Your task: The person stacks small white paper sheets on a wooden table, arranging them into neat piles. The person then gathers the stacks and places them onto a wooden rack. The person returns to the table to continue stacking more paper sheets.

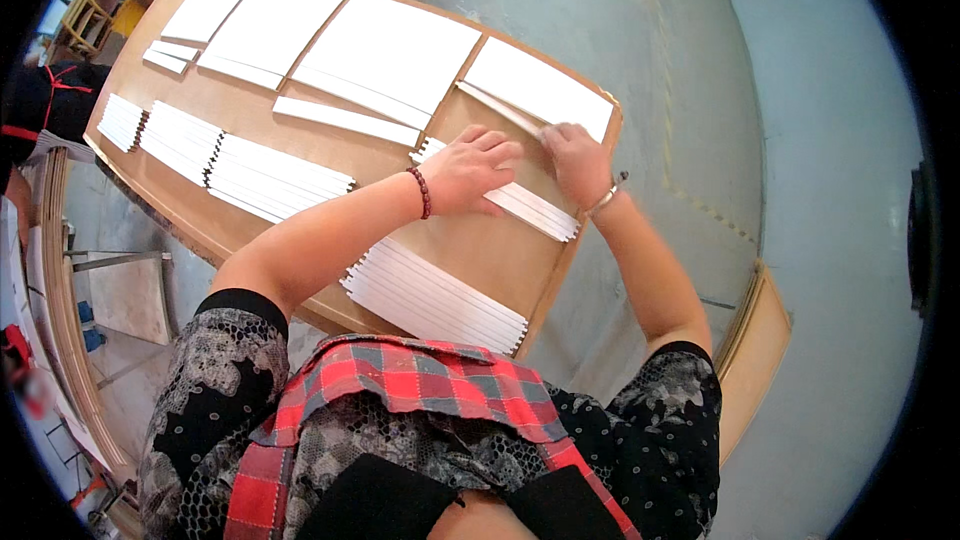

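On a long wooden table (pixel 490 255) my left hand (pixel 468 170) lies palm down on a short row of narrow white strips (pixel 535 208). My right hand (pixel 578 158) rests just beside it, its fingers pinching the end of a thin white strip (pixel 495 106) that runs along the edge of a white panel (pixel 540 90). Closer to me sits another stack of white strips (pixel 432 297), untouched.
Several large white panels (pixel 385 55) cover the far side of the table, with more bundles of white strips (pixel 270 178) on the left. A wooden board (pixel 752 360) leans on the grey floor at my right. Another person's dark garment (pixel 60 100) shows at the left edge.
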{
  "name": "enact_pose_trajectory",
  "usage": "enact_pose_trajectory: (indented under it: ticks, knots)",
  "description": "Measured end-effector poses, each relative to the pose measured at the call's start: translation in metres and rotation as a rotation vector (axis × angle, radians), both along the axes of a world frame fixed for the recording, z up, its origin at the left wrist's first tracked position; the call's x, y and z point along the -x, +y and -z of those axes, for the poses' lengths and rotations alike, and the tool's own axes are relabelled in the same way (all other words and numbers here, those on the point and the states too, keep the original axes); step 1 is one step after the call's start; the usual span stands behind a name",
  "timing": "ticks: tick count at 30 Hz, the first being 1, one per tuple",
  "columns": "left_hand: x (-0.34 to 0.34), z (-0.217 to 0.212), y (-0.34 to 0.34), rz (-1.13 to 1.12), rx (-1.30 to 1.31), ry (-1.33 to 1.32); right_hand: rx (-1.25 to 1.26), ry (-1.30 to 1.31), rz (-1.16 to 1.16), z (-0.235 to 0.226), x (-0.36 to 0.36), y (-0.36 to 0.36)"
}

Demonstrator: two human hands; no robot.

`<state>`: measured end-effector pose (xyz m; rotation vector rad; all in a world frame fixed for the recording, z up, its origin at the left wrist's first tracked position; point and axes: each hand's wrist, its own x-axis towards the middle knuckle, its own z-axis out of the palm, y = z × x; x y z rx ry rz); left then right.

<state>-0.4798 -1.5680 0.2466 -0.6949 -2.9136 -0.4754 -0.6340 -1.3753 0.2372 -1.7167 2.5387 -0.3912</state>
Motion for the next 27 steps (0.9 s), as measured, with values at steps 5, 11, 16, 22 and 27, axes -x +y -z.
enact_pose_trajectory:
  ticks: [5,11,16,22,27]
  knots:
    - [-0.003,0.005,-0.004,-0.091,-0.069,0.071,-0.141,-0.309,-0.066,-0.011,-0.007,-0.010]
    - [0.004,0.003,-0.003,-0.047,-0.018,0.151,0.007,0.146,0.062,0.015,0.032,-0.009]
    - [0.001,0.008,-0.007,-0.140,-0.039,-0.099,-0.194,-0.382,-0.046,-0.019,-0.001,-0.015]
    - [0.006,0.005,-0.004,-0.103,-0.029,0.083,0.022,0.140,0.079,0.012,0.046,-0.019]
    - [0.003,0.002,-0.006,-0.155,-0.034,0.075,-0.306,-0.438,-0.045,-0.013,0.007,-0.012]
